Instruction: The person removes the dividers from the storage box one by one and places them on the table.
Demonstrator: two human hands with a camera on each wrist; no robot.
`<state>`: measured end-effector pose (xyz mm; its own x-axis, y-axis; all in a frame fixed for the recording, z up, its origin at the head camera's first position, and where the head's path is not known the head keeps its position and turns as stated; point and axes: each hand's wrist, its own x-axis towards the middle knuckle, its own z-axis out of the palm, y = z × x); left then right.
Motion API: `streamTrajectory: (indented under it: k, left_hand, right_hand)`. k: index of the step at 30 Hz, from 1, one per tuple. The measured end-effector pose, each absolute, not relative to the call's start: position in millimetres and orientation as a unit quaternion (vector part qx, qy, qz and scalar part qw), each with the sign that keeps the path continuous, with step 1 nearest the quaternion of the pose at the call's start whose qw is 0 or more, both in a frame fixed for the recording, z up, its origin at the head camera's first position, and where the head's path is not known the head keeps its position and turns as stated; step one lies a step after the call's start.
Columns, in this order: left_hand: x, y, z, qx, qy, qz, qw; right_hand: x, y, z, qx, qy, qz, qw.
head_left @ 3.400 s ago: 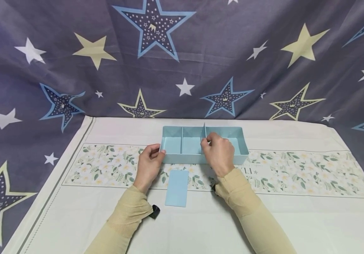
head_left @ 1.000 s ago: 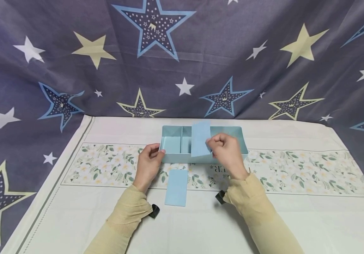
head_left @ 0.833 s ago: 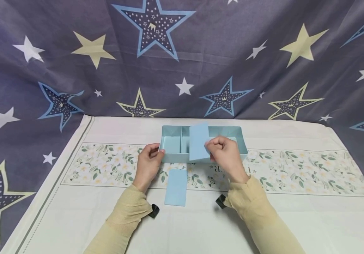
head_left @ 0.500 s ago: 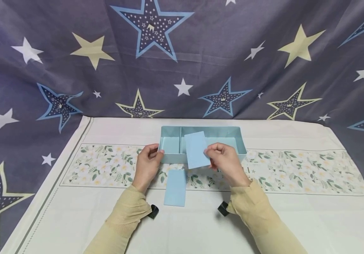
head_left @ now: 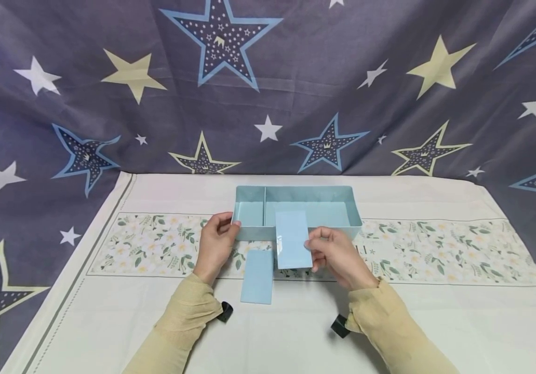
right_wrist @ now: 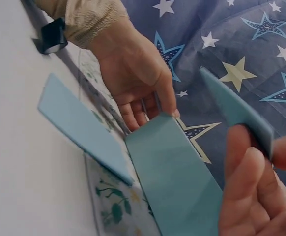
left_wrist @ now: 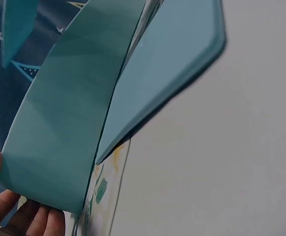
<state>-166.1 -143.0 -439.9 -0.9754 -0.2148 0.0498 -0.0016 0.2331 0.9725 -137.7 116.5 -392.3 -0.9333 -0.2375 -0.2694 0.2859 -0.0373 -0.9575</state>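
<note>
A pale blue organizer box stands on the table runner, with one upright divider parting a small left compartment from a long right one. My left hand grips the box's left end, its thumb at the front corner and its fingers at the end wall. Between thumb and fingers, my right hand pinches a loose blue divider by its right edge. That panel is raised in front of the box and overlaps its front wall in the head view. A second loose divider lies flat on the cloth between my forearms.
The white tablecloth carries a floral runner across its middle. Behind the table's far edge hangs a dark curtain with stars. Black wrist straps show under the beige sleeves.
My right hand has lifted the divider from the box's right part, turned its flat face toward me and brought it forward and down. The left hand keeps its hold.
</note>
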Motion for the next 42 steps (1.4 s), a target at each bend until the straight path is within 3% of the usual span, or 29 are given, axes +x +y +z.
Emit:
streamTrajectory:
  k: [42]
  left_hand:
    - [-166, -143, -440, 0.076, -0.781, -0.613, 0.087]
  right_hand:
    - [-107, 129, -425, 0.026, 0.696, -0.675, 0.244]
